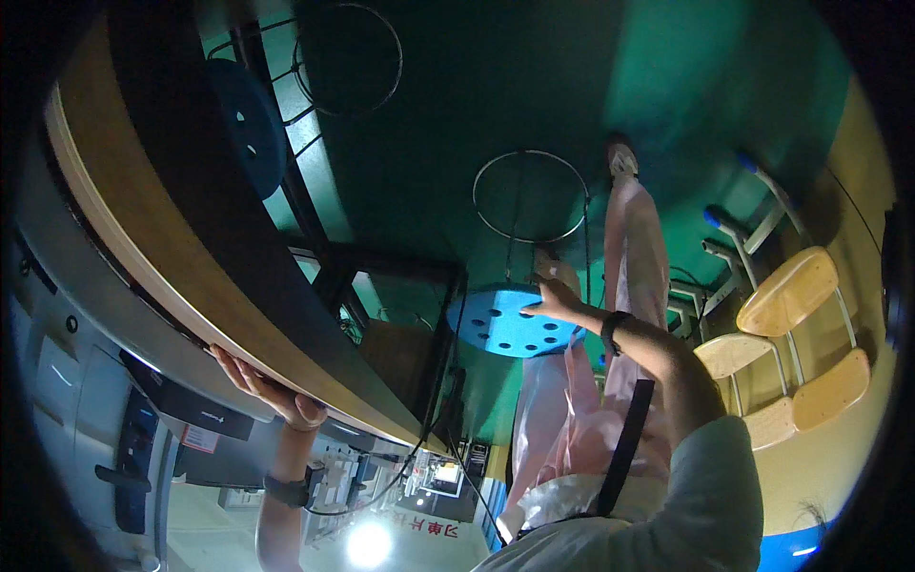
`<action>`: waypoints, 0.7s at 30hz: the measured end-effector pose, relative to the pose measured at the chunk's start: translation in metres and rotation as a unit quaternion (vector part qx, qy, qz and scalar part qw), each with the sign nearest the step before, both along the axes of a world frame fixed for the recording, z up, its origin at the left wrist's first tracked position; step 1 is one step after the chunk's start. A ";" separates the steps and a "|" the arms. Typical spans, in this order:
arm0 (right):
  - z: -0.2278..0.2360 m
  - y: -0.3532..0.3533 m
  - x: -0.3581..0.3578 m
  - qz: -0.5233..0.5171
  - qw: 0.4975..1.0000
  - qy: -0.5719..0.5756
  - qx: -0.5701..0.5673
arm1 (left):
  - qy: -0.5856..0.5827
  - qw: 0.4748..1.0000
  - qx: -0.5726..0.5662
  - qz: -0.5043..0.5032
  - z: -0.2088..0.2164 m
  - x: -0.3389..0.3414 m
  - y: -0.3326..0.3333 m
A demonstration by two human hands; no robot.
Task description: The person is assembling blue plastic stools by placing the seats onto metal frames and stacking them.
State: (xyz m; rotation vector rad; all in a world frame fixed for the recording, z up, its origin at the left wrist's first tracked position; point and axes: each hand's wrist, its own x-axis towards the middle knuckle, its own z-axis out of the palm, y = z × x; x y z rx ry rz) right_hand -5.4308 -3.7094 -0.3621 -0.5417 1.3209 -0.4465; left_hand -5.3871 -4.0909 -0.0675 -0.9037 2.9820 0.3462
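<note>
My right hand (555, 297), with a dark band at the wrist, grips the rim of a round blue stool (519, 329) in the middle of the view. Several holes dot the stool's seat, and thin legs run from it to a metal ring (531, 153). At the left, my left hand (267, 389) lies against the edge of a long wood-edged table (191, 276), fingers stretched along it. That wrist also wears a band. The undersides of both hands' fingers are partly hidden.
Another blue stool (250, 129) and its ring stand beyond the table. Wooden-seated chairs (786, 291) with metal frames crowd the right. A dark metal frame (396, 267) is under the table, and cables (419, 448) hang near its edge. My legs (634, 248) extend over the green floor (534, 76).
</note>
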 end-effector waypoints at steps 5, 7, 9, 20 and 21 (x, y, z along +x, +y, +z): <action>-0.001 -0.091 0.013 -0.084 0.990 0.056 -0.094 | 0.010 1.000 -0.010 -0.002 0.000 0.001 -0.001; -0.010 -0.124 0.028 -0.146 0.982 0.043 -0.110 | 0.012 1.000 -0.008 -0.007 -0.006 0.000 0.001; 0.014 -0.197 0.037 -0.117 0.990 -0.030 -0.079 | -0.006 0.999 -0.039 -0.024 0.014 -0.006 -0.008; -0.015 -0.369 0.152 -0.395 0.908 -0.050 -0.129 | 0.029 0.994 -0.042 -0.095 -0.003 -0.020 0.006; -0.049 -0.346 0.170 -0.486 0.862 -0.031 -0.140 | 0.053 0.994 -0.024 -0.091 -0.018 -0.027 0.014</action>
